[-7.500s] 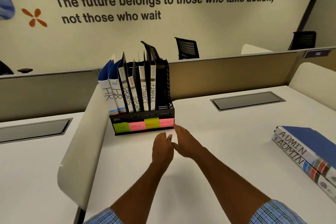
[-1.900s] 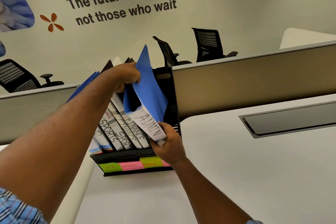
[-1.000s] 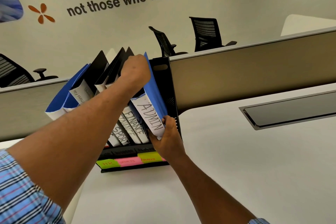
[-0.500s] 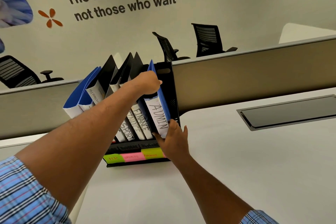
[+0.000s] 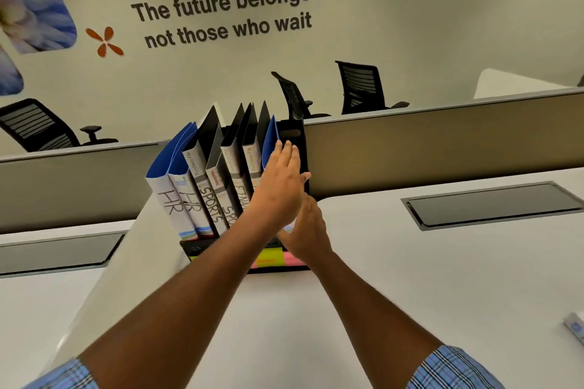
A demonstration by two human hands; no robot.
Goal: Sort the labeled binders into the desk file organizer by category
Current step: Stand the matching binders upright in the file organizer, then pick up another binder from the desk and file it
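Left hand [image 5: 278, 186] flat, straight fingers pressing the blue binder [image 5: 270, 142] in the file organizer [image 5: 295, 136] rightmost slot, right hand [image 5: 308, 230] just below, fingers relaxed, gripping nothing

HR, SPORTS, perhaps FINANCE on binder spines [image 5: 172, 202]

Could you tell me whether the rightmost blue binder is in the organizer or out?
In: the blue binder stands inside the organizer, left hand flat against it.

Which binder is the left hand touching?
The rightmost blue binder, next to the organizer's black end wall, under the straight fingers of the left hand. The other blue ones, marked HR, stand far left.
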